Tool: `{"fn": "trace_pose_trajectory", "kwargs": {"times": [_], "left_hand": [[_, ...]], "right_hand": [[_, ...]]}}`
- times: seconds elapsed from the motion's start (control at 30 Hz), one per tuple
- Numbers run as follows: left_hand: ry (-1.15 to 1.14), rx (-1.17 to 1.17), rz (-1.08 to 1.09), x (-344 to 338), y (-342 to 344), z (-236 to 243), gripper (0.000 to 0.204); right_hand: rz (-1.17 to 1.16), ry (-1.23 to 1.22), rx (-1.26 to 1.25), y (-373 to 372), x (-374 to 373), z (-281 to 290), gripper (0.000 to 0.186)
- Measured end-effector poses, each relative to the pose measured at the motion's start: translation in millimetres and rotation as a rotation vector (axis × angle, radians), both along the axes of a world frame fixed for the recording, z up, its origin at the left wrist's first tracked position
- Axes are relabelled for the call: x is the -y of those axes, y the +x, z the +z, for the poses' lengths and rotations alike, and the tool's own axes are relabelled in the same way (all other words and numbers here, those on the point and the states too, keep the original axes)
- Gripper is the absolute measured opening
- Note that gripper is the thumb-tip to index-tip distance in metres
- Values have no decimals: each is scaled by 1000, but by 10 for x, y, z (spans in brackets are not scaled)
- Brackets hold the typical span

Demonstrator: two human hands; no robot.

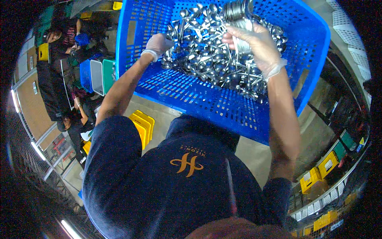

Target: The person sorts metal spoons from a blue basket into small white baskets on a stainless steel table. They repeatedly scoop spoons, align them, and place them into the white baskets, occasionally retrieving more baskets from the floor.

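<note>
Crate: a big blue plastic crate (191,99) sits right in front of you, tilted in the view, and both your hands are inside it.
Spoons: a loose heap of metal spoons (207,59) covers most of the crate floor; only the near strip shows bare. Judging by that heap, most of the sorting is left for you.
Right hand: your gloved right hand (258,46) is curled around a neat bundle of spoons (238,24), bowls stacked together, held up above the heap. That bundle is the only gathered lot you can see so far.
Left hand: your gloved left hand (158,44) rests at the left edge of the heap, fingers bent down among the spoons; you cannot tell whether it has gripped any.
Nearby: yellow bins (142,125) stand on the floor below the crate, and other people work at the far left.
</note>
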State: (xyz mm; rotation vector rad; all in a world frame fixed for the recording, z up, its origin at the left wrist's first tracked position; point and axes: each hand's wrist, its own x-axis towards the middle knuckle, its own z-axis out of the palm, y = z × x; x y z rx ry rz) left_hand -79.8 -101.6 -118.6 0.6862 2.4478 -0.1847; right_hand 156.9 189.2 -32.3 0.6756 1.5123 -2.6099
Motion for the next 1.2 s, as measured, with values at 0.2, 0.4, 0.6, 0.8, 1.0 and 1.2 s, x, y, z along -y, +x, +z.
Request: {"fn": "trace_pose_trajectory", "kwargs": {"times": [0.2,0.4,0.6,0.8,1.0,1.2], "left_hand": [[984,144,545,-509,674,883,27],[1324,-2,610,-936,2035,1468,24],[1259,-175,148,-751,2655,1796,19],[1454,466,615,-924,2795,1966,60],[1367,1075,530,-905,2799,1995,36],[1233,1073,620,-1084,3229,2162,28]], "right_hand": [[-134,-180,-4,29,153,66,29],[-296,-235,-21,77,687,304,20],[-198,-260,-158,559,680,468,13],[151,-211,-78,1281,547,843,26],[266,-489,-96,1731,839,842,36],[310,-777,-162,2135,705,714,41]]}}
